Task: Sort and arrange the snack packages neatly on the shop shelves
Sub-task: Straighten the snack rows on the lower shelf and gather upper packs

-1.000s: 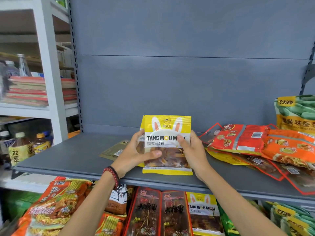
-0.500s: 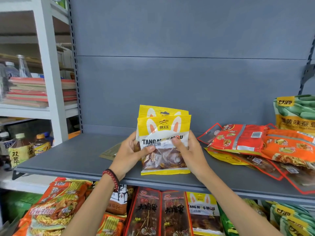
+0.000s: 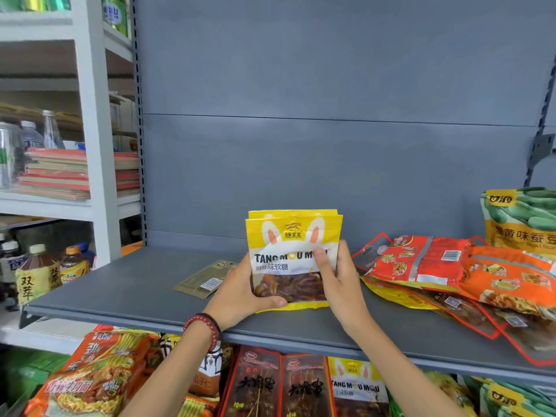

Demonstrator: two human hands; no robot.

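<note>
Both hands grip a stack of yellow foil candy pouches (image 3: pixel 293 233) with rabbit ears printed on the front. The left hand (image 3: pixel 240 293) curls round its lower left corner and the right hand (image 3: pixel 340 284) clasps its right edge. The stack stands upright at the middle of the grey metal shelf (image 3: pixel 120 290), long axis vertical, printed face toward the person, bottom edge seemingly touching the shelf. Sorting looks barely begun: a jumbled pile of orange and red snack packets (image 3: pixel 436 260) sprawls to the right, and an olive flat sachet (image 3: pixel 201 279) lies alone on the left.
</note>
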